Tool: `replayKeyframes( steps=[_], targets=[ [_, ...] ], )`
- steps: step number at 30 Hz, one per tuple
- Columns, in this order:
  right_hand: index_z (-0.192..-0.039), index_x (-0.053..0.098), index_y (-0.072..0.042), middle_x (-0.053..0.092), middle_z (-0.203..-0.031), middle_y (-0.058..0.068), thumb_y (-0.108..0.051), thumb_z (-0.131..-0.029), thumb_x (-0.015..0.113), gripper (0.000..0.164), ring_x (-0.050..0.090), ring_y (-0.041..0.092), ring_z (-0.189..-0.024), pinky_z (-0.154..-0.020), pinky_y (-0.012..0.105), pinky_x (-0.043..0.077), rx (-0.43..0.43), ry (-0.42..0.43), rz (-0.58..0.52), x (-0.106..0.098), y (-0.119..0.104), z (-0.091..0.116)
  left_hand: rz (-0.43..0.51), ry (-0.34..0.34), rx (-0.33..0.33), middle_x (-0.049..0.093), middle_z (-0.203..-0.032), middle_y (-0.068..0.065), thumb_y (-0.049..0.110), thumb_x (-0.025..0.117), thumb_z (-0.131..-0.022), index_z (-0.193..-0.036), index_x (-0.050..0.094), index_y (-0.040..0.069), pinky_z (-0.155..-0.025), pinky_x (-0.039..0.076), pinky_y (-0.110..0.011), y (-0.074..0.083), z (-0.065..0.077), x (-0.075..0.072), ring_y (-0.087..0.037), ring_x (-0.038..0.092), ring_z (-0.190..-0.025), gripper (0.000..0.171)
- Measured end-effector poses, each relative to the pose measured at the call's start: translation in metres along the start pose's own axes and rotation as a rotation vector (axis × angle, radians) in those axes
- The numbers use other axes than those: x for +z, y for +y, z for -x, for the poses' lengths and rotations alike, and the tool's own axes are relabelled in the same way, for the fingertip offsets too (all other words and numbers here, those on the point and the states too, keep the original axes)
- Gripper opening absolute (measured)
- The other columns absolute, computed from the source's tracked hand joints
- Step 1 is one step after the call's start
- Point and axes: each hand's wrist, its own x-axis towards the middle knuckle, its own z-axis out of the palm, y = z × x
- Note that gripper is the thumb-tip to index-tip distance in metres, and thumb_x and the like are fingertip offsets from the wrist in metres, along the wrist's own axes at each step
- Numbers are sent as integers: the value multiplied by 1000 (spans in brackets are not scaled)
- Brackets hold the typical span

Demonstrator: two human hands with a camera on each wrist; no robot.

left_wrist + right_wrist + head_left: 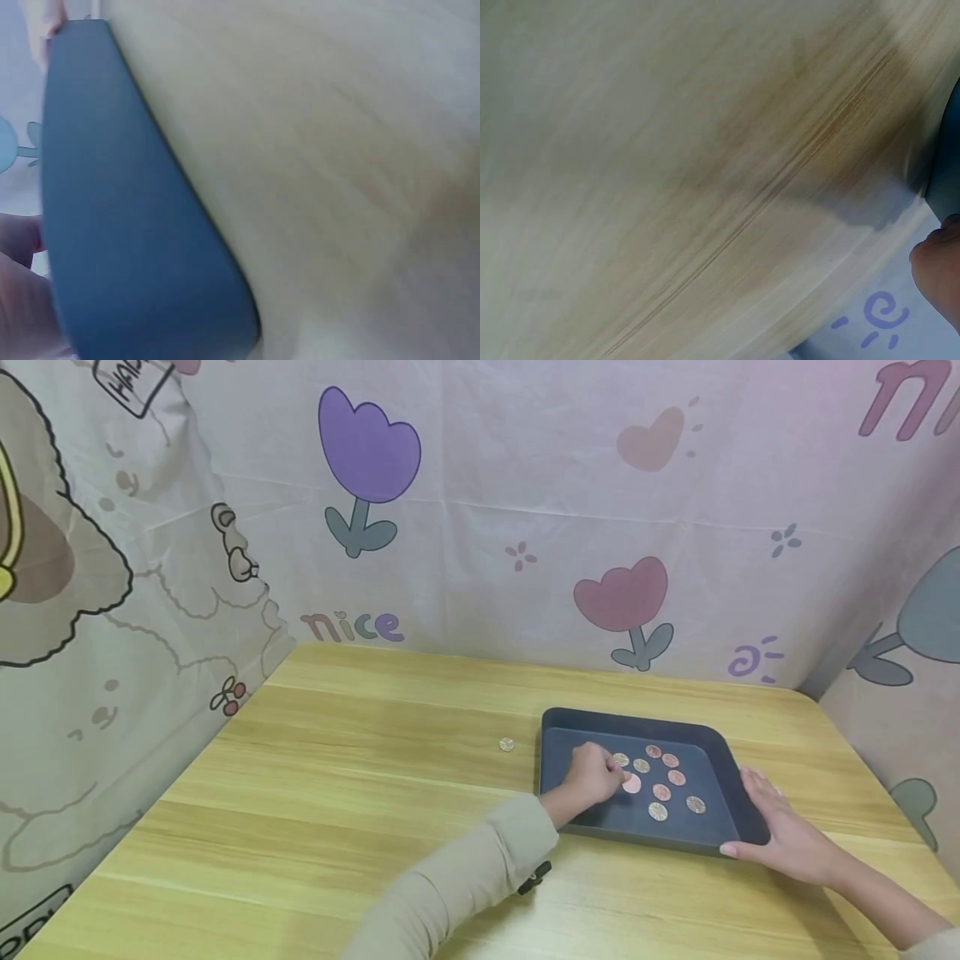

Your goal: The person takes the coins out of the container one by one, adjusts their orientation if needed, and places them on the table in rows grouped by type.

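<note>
Nearest, a beige sleeve [457, 881] reaching from the worktop's [337, 793] near edge. Left hand [594, 774] inside the dark tray [731, 793], grip curled, seemingly pinching a coin [632, 784] among other coins [667, 781]. Right hand [780, 827] flat along the tray's right rim, fingers straight. Lone coin [507, 744] just left of the tray.

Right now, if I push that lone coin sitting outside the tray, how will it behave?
The lone coin lies flat on the smooth table, so it would probably slide, not roll. It looks thin and small, likely light, and awkward to pinch up flat.
</note>
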Motion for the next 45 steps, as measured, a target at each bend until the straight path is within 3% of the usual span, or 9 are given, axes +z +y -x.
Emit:
replayKeyframes(
  steps=[5, 11, 19, 26, 30, 36, 39, 42, 45],
  targets=[
    [-145, 0, 6, -1, -149, 35, -27, -75, 73, 107, -11, 46, -138, -110, 41, -20, 1, 0, -1, -1, -1, 0, 64, -27, 36, 71, -72, -2, 13, 68, -83, -71, 72, 5, -53, 41, -15, -2, 3, -20, -3, 51, -56, 15],
    [-145, 1, 8, 1, -149, 36, -28, -75, 74, 107, -10, 46, -139, -110, 31, -20, -15, 6, 26, -1, -3, -1, 118, -23, 72, 70, -73, -4, 14, 69, -82, -75, 72, 4, -49, 38, -14, -14, 3, -43, -4, 48, -57, 13],
    [-145, -2, 5, -3, -149, 35, -29, -75, 73, 108, -10, 49, -137, -109, 49, -18, 27, -19, 2, -3, -3, -1, 184, -9, 67, 67, -77, -8, 10, 67, -81, -78, 69, 0, -53, 38, -16, -32, 9, -68, -7, 47, -63, 11],
    [-145, -1, 7, -2, -148, 36, -28, -76, 73, 107, -10, 49, -138, -110, 41, -20, 23, -13, 0, -2, -3, 0, 227, 11, 42, 59, -70, -1, 10, 66, -82, -79, 68, -2, -55, 38, -16, -51, 10, -84, -8, 46, -64, 12],
    [-145, 0, 7, -1, -148, 36, -28, -75, 73, 107, -10, 48, -138, -110, 40, -20, 13, -7, 2, -1, -3, -1, 196, 21, 3, 61, -73, -2, 13, 67, -82, -81, 68, 0, -56, 39, -17, -64, 10, -92, -9, 47, -66, 14],
    [-145, -1, 5, -2, -149, 35, -29, -75, 73, 107, -11, 49, -137, -108, 57, -14, 31, -22, -22, -2, -4, -2, 135, 39, -37, 63, -79, -3, 14, 66, -83, -78, 66, 2, -64, 42, -20, -85, 11, -104, -12, 50, -73, 13],
    [-146, -2, 4, -3, -149, 35, -29, -76, 73, 108, -10, 50, -137, -106, 63, -11, 48, -31, -23, -3, -4, -1, 104, 22, -52, 64, -77, -7, 12, 66, -83, -69, 62, 2, -58, 40, -19, -94, 10, -109, -10, 47, -66, 18],
    [-146, -3, 3, -4, -149, 35, -29, -76, 73, 108, -10, 52, -136, -105, 65, -10, 54, -37, -22, -3, -4, -1, 71, -32, -74, 69, -85, -13, 7, 64, -83, -57, 53, 4, -47, 35, -16, -102, 9, -114, -8, 41, -54, 28],
    [-146, -3, 4, -4, -149, 35, -29, -76, 73, 108, -10, 51, -136, -107, 62, -12, 46, -33, -19, -3, -4, -1, 33, -70, -95, 65, -66, -4, 6, 64, -83, -50, 47, 8, -41, 28, -14, -107, 9, -116, -6, 34, -46, 37]
  ],
)
